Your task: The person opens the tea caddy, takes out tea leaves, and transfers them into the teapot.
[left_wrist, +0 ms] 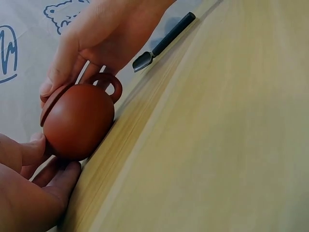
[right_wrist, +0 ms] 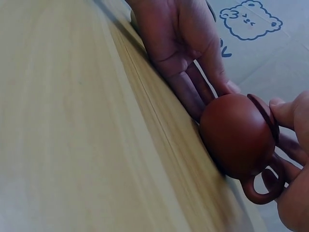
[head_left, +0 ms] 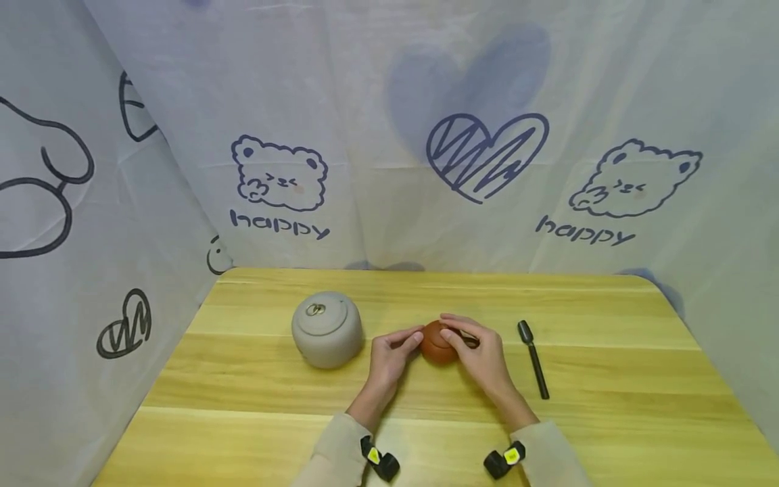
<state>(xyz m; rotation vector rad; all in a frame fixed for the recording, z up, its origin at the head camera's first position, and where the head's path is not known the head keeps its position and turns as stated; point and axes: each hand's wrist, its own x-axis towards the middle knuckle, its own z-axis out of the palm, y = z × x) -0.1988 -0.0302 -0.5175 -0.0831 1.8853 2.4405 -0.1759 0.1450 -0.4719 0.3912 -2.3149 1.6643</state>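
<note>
A small reddish-brown clay teapot (head_left: 435, 352) stands on the wooden table between the two hands. My left hand (head_left: 388, 358) holds its left side, thumb near the rim and fingers lower on the body. On the opposite side is a looped handle (left_wrist: 117, 89). My right hand (head_left: 487, 355) reaches over the handle side and pinches the round lid (right_wrist: 265, 117), thumb on the near edge and fingers on the far one. In the left wrist view the lid lies against the pot's top. The left fingers hide the spout area.
A grey lidded jar (head_left: 328, 341) with a metal ring on top stands left of the left hand. Right of the right hand lies a dark scoop (head_left: 535, 365). Patterned cloth (head_left: 389, 203) hangs behind the table's (head_left: 274, 433) back edge.
</note>
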